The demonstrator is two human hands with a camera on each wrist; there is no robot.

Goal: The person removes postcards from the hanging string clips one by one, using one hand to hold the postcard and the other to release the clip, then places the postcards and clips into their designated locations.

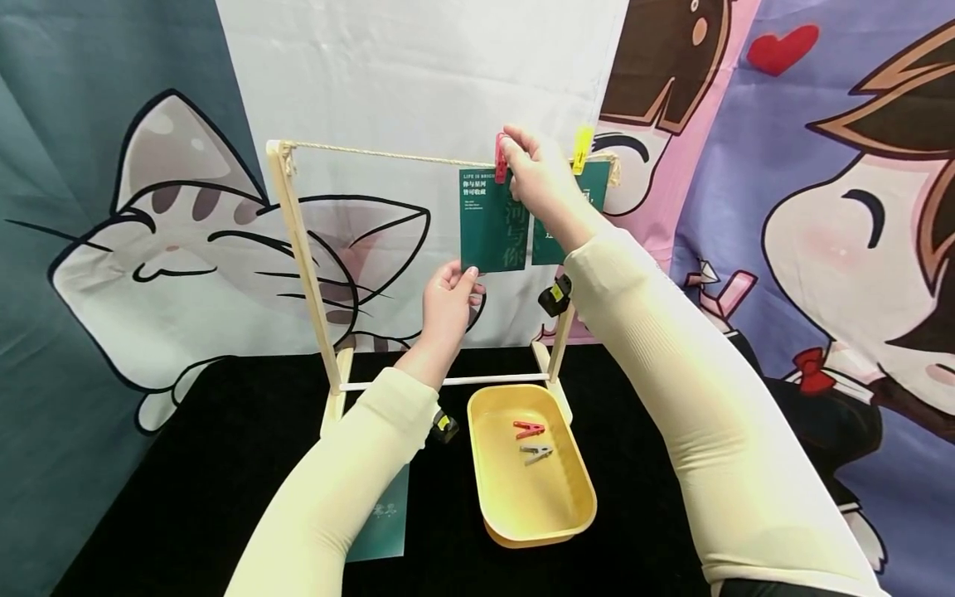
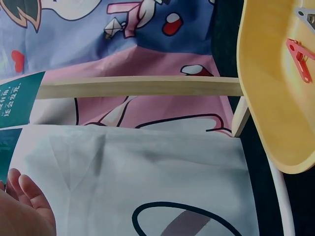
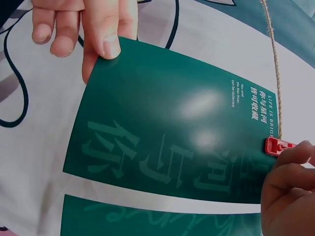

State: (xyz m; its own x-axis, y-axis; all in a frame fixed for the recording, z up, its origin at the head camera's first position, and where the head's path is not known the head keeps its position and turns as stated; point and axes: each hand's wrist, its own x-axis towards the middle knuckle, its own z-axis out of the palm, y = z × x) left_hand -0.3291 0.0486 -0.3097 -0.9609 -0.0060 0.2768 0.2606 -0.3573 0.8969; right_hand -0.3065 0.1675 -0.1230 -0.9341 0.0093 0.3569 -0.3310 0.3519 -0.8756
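A dark green printed card (image 1: 488, 224) hangs at a rope (image 1: 388, 154) strung across a wooden frame. My left hand (image 1: 449, 303) pinches the card's lower left corner between thumb and fingers; the right wrist view shows that thumb on the card (image 3: 172, 118). With my right hand (image 1: 543, 178) I pinch a red clothespin (image 1: 501, 157) at the card's top edge, on the rope. Just right of it a second green card (image 1: 548, 240) hangs, partly hidden behind my right hand and wrist. A yellow clothespin (image 1: 583, 149) stands on the rope above that second card.
Below the rope a yellow basin (image 1: 533, 514) holds a red clothespin (image 1: 529, 429) and a grey clothespin (image 1: 536, 453). The frame's wooden post (image 1: 306, 265) rises at left. Another green card (image 1: 384, 522) lies on the black tabletop (image 1: 186, 497), partly under my left sleeve.
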